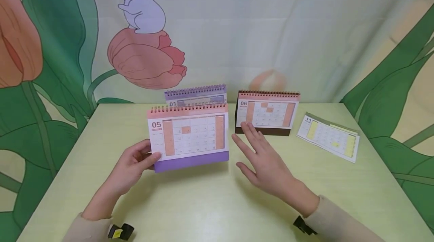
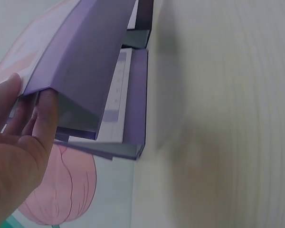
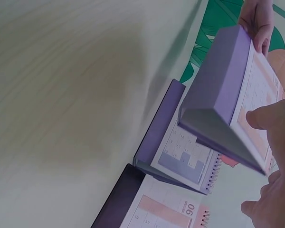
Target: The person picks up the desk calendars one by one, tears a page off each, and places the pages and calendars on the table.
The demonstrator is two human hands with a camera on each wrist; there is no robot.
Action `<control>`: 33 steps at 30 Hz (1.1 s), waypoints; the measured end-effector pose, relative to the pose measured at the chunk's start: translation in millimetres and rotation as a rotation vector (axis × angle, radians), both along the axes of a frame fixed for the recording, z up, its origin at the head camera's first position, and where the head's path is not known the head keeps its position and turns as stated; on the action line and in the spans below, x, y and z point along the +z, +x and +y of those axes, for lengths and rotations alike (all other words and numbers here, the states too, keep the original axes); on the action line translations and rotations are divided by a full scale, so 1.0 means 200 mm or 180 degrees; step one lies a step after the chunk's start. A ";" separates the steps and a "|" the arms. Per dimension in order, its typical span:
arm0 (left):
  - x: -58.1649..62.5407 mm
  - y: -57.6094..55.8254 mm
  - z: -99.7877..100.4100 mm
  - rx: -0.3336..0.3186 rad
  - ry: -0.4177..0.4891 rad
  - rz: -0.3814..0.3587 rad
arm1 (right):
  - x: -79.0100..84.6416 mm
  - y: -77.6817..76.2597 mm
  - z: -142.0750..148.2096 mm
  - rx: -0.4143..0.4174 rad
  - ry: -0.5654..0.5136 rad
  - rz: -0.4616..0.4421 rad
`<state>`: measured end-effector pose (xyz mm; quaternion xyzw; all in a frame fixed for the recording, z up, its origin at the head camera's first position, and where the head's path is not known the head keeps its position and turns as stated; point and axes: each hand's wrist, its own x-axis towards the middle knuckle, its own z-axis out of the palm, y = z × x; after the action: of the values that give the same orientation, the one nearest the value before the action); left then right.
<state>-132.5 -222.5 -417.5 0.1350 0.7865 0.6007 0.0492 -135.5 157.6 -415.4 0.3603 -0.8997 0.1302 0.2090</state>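
Observation:
My left hand (image 1: 130, 165) grips a purple-based desk calendar (image 1: 191, 134) by its lower left corner, thumb on the front page and fingers behind. It is held up off the table, showing a pink "05" page. In the left wrist view, the underside of its purple stand (image 2: 88, 61) faces the table. My right hand (image 1: 266, 161) hovers to the right of that calendar, fingers straight and spread, holding nothing. Its fingertips overlap the lower edge of a dark-based desk calendar (image 1: 266, 112) turned to "06". In the right wrist view, the right thumb (image 3: 263, 118) overlaps the held calendar's page.
Behind the held calendar stands another purple desk calendar (image 1: 196, 93) showing "01", mostly hidden in the head view. A smaller calendar with yellow columns (image 1: 329, 135), marked "11", is at the right. A printed curtain (image 1: 237, 38) hangs behind the pale table (image 1: 203, 204).

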 end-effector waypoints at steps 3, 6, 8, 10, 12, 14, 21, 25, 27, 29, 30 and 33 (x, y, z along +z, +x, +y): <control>-0.01 0.00 0.04 -0.0038 0.0057 -0.0033 | -0.01 0.00 -0.03 0.0054 0.0007 0.0041; -0.02 -0.01 0.09 -0.0067 0.0105 -0.0070 | -0.01 0.00 -0.05 0.0125 0.0026 0.0089; -0.02 -0.01 0.12 -0.0087 0.0136 -0.0075 | -0.01 0.00 -0.07 0.0175 0.0048 0.0110; -0.03 -0.01 0.15 -0.0107 0.0188 -0.0092 | 0.00 0.01 -0.08 0.0224 0.0073 0.0154; -0.03 -0.02 0.18 -0.0126 0.0241 -0.0122 | 0.00 0.01 -0.09 0.0248 0.0102 0.0182; -0.03 -0.01 0.22 -0.0142 0.0294 -0.0169 | 0.01 0.01 -0.10 0.0279 0.0118 0.0234; -0.03 0.00 0.32 -0.0215 0.0420 -0.0249 | 0.02 0.01 -0.13 0.0338 0.0153 0.0437; -0.03 0.00 0.36 -0.0282 0.0481 -0.0256 | 0.03 0.01 -0.14 0.0302 0.0182 0.0502; -0.03 0.01 0.38 -0.0331 0.0477 -0.0250 | 0.03 0.01 -0.15 0.0254 0.0195 0.0539; -0.03 0.01 0.40 -0.0374 0.0454 -0.0232 | 0.03 0.00 -0.15 0.0192 0.0216 0.0566; -0.02 0.01 0.40 -0.0392 0.0437 -0.0215 | 0.03 0.00 -0.15 0.0161 0.0222 0.0578; -0.02 0.01 0.41 -0.0428 0.0394 -0.0165 | 0.02 0.00 -0.14 0.0089 0.0222 0.0574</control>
<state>-131.4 -140.4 -420.5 0.1746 0.7354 0.6468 0.1013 -135.4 129.9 -412.0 0.3901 -0.8762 0.0687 0.2747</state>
